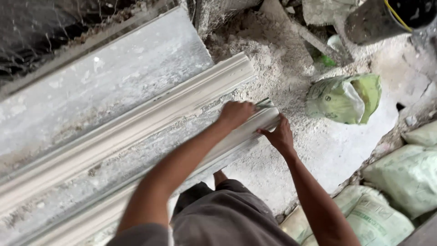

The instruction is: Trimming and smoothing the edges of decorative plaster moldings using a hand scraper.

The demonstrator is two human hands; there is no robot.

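A long white plaster moulding (pixel 136 123) lies diagonally on a dusty grey slab (pixel 100 82), with a second moulding strip (pixel 241 134) along its near side. My left hand (pixel 236 113) is closed over the right end of that strip, holding a thin flat metal tool (pixel 265 104) whose blade sticks out to the right. My right hand (pixel 278 135) rests on the very end of the same strip, fingers bent against its edge.
A green sack (pixel 346 98) lies on the powdery floor to the right. Several pale green sacks (pixel 400 182) are stacked at the lower right. A dark bucket (pixel 387 18) with a yellow handle stands at the top right. Loose powder (pixel 268 59) is heaped beyond the moulding.
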